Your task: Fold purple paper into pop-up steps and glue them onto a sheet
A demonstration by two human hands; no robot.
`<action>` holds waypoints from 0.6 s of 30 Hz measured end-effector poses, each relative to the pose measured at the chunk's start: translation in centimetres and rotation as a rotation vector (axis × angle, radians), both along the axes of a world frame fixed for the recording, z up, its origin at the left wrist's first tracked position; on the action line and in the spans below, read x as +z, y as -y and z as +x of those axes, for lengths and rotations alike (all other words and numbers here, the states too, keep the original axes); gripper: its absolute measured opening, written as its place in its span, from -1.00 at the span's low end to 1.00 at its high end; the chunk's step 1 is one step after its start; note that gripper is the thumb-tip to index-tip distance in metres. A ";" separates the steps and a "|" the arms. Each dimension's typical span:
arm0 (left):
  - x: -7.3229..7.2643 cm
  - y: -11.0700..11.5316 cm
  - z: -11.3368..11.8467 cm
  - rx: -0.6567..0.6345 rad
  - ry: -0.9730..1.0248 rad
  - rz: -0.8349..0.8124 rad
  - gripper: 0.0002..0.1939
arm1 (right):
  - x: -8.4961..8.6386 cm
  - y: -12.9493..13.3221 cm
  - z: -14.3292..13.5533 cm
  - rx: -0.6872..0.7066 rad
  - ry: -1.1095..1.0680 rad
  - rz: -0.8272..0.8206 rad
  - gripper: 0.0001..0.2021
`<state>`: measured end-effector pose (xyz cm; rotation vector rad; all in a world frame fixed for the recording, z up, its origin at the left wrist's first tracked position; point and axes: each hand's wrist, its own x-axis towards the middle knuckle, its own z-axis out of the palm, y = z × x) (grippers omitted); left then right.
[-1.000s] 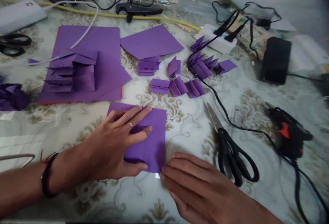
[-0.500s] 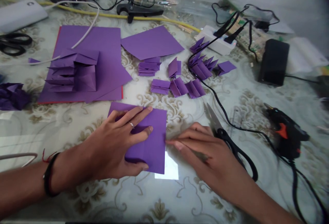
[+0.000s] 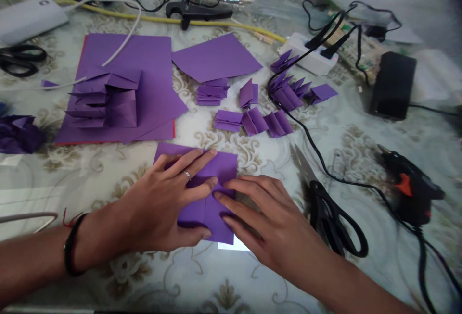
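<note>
A purple sheet of paper with a crease down it lies flat on the table in front of me. My left hand rests across its left part, fingers spread, covering much of that side. Over the sheet's right edge reaches my right hand, its fingers stretched out and apart, the tips on the paper. Just beyond the sheet are several small folded purple paper pieces. To the right of my right hand lie black-handled scissors, blades pointing away from me.
Purple sheets at the back left carry larger folded pieces. A black glue gun lies at right, its cord crossing the table. Behind stand a white power strip and a black box. A second pair of scissors lies far left.
My right hand has moved left from the sheet's right edge onto the paper, and its fingers have spread. My left hand stays on the sheet.
</note>
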<state>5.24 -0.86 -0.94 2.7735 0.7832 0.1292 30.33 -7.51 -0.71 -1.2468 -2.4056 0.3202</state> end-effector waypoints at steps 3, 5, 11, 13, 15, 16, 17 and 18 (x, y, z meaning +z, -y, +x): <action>-0.1 0.0 0.1 0.005 0.009 0.015 -0.38 | -0.1 -0.3 -0.1 0.059 -0.010 0.005 -0.76; -0.2 -0.1 0.2 0.010 0.018 0.026 -0.43 | -0.1 -0.4 0.0 0.072 -0.012 0.014 -0.75; -0.4 0.0 0.4 0.025 0.017 0.055 -0.29 | -0.1 -0.5 0.0 0.063 0.039 0.015 -0.70; -0.5 0.0 0.3 0.024 0.005 0.077 -0.19 | -0.1 -0.6 -0.2 0.063 0.059 0.019 -0.67; -0.6 0.0 0.3 0.014 -0.007 0.097 -0.10 | 0.0 -0.7 -0.4 0.068 0.078 0.015 -0.66; -0.7 0.0 0.3 0.009 -0.010 0.103 -0.07 | 0.0 -0.8 -0.5 0.069 0.088 0.012 -0.66; -0.7 0.0 0.2 0.005 -0.009 0.107 -0.05 | 0.0 -0.8 -0.5 0.072 0.099 0.009 -0.66; -0.7 -0.1 0.2 0.000 -0.009 0.107 -0.04 | 0.0 -0.8 -0.5 0.074 0.109 0.007 -0.66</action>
